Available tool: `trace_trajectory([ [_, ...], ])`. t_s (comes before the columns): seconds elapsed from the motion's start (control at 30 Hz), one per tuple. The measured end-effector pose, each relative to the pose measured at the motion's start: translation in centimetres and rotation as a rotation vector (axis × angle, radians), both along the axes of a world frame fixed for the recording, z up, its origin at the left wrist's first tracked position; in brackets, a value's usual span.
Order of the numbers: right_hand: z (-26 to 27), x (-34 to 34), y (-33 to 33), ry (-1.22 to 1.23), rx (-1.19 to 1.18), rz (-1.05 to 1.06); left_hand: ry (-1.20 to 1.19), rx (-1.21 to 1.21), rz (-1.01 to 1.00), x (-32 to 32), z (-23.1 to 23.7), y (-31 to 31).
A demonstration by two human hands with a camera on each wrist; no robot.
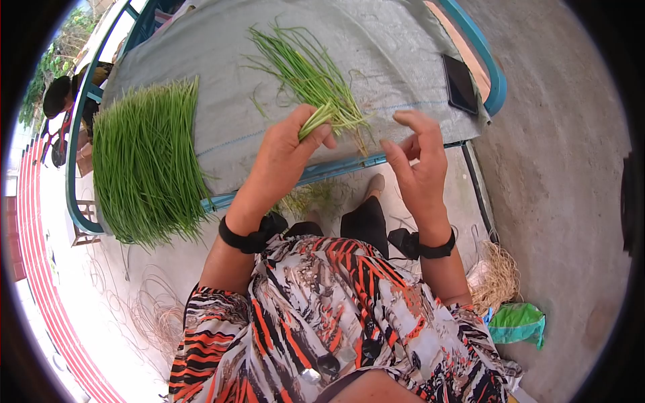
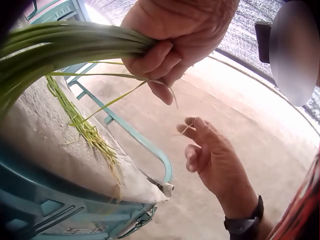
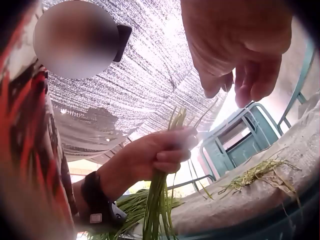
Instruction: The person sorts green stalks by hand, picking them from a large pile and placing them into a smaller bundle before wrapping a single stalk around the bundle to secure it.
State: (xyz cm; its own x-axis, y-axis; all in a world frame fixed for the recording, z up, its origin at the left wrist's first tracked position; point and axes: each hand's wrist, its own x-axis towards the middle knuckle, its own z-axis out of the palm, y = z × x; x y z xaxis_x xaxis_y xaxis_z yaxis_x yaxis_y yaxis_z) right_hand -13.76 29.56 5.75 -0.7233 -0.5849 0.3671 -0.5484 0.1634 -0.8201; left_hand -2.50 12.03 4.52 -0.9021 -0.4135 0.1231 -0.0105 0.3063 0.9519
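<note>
My left hand grips a bunch of thin green stalks; their pale ends stick out past the thumb. In the left wrist view the bunch fans leftward from the hand, and a few loose blades cross below it. To the right, my right hand is raised with thumb and index tips apart. A thin pale strand lies at its fingertips in the left wrist view; whether it is pinched is unclear. A loose heap of stalks lies on the cloth beyond both hands.
A thick layer of green stalks covers the cloth's left side and overhangs its edge. A dark phone lies at the right of the grey cloth, inside a blue metal rail. Straw-coloured fibres and a green bag are on the floor.
</note>
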Motion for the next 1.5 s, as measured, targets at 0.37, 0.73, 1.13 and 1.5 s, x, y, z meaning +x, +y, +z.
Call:
trace_trajectory([
  [0.37, -0.5, -1.7, -1.4, 0.452, 0.186, 0.271, 0.112, -0.321, -0.013, 0.5, -0.2, 0.2],
  [0.73, -1.5, -1.6, 1.2, 0.375, 0.26, 0.317, 0.096, -0.364, 0.058, 1.7, 1.0, -1.1],
  [1.13, -0.9, -1.2, -1.9, 0.384, 0.172, 0.378, 0.109, -0.376, -0.02, 1.3, 0.8, -0.3],
  [1.5, -2.5, -3.2, 1.9, -0.191, 0.126, 0.25, 0.055, -0.081, 0.05, 2.4, 0.2, -1.9],
])
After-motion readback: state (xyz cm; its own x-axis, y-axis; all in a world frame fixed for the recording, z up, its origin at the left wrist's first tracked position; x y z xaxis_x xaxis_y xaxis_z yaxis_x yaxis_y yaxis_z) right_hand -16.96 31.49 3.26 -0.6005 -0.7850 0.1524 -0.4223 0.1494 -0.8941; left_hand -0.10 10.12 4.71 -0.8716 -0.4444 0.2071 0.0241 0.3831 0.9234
